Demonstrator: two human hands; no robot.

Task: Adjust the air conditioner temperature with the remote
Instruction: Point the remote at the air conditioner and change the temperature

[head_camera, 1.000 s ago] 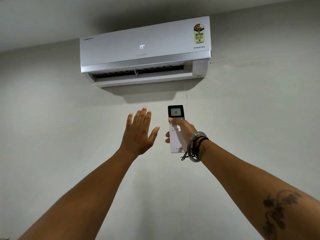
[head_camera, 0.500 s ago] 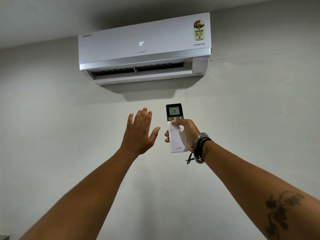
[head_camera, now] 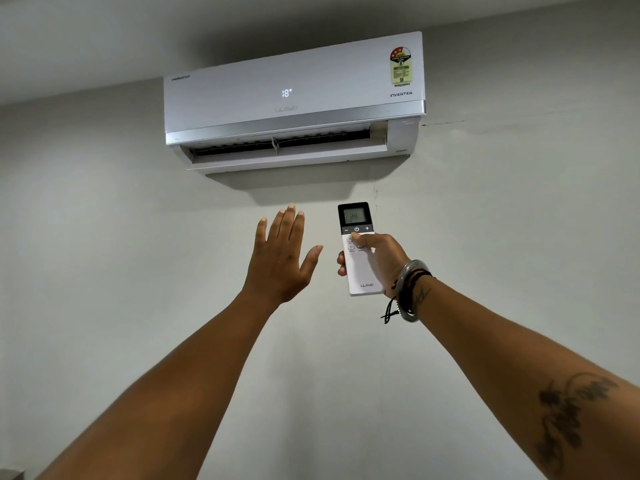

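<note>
I see a plain grey-white wall (head_camera: 104,237) meeting a shadowed ceiling (head_camera: 104,36) above, with a thin dark crack (head_camera: 446,123) running along the wall at upper right.

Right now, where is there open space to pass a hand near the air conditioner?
Bare wall spans left of the left hand and right of the remote. It is tight between them, under the air conditioner; the right hand holds the remote.

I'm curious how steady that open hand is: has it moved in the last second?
No. The left hand stays open below the air conditioner, beside the remote, in much the same spot against both.
</note>
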